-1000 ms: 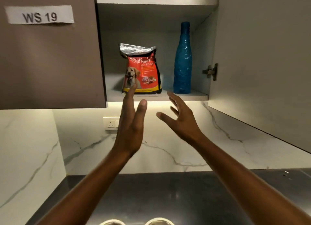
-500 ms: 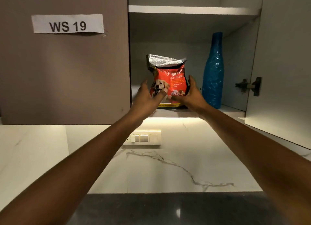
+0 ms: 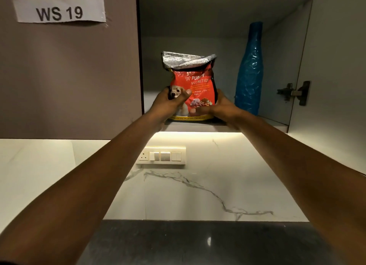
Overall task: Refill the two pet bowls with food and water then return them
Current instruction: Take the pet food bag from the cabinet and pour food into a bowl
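A red puppy food bag (image 3: 198, 82) with a folded silver top stands on the lower shelf (image 3: 273, 124) of an open wall cupboard. My left hand (image 3: 170, 103) grips the bag's lower left side, thumb across the dog picture. My right hand (image 3: 219, 108) holds its lower right side from the front and side. A tall blue bottle (image 3: 250, 70) stands on the same shelf, just right of the bag. The pet bowls are out of view.
The closed cupboard door (image 3: 67, 70) on the left carries a "WS 19" label. The open door (image 3: 336, 82) with its hinge hangs at the right. A switch panel (image 3: 161, 156) sits on the marble wall. A dark countertop (image 3: 198, 243) lies below.
Both hands rose from below the shelf to the bag and closed on its lower sides. The view has moved up and closer to the cupboard, and the bowls left the frame.
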